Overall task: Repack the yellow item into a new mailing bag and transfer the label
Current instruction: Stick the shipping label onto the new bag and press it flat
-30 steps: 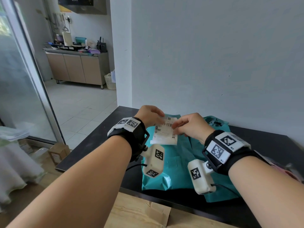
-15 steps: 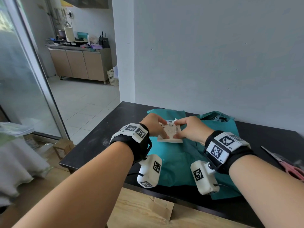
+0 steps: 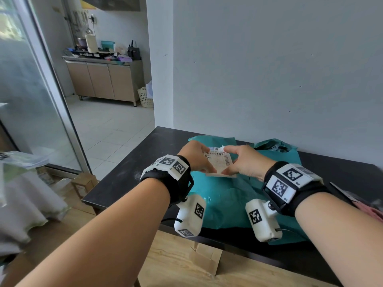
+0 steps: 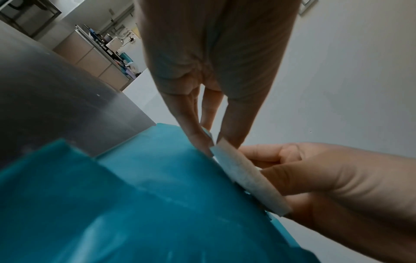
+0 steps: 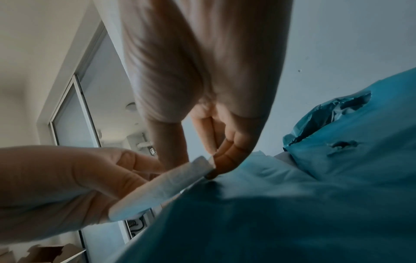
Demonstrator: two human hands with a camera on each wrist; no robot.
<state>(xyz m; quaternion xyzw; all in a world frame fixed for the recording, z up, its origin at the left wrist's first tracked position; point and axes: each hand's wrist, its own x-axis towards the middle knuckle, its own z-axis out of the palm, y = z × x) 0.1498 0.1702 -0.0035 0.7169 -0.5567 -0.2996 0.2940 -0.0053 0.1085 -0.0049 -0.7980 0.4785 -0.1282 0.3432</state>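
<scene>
A white shipping label with barcodes is held between both hands just above a flat teal mailing bag on the black table. My left hand pinches its left edge, and my right hand pinches its right edge. In the left wrist view the label slants down onto the teal bag, its lower edge touching. The right wrist view shows the label the same way, with a crumpled, torn teal bag behind. No yellow item shows.
The torn teal bag lies at the back by the grey wall. Pink-handled scissors lie at the table's right edge. Cardboard lies on the wooden floor below the table front. A glass door and kitchen stand to the left.
Both hands have brought the label down from chest height to the teal bag's surface, still pinching its two side edges. My head view shifted slightly.
</scene>
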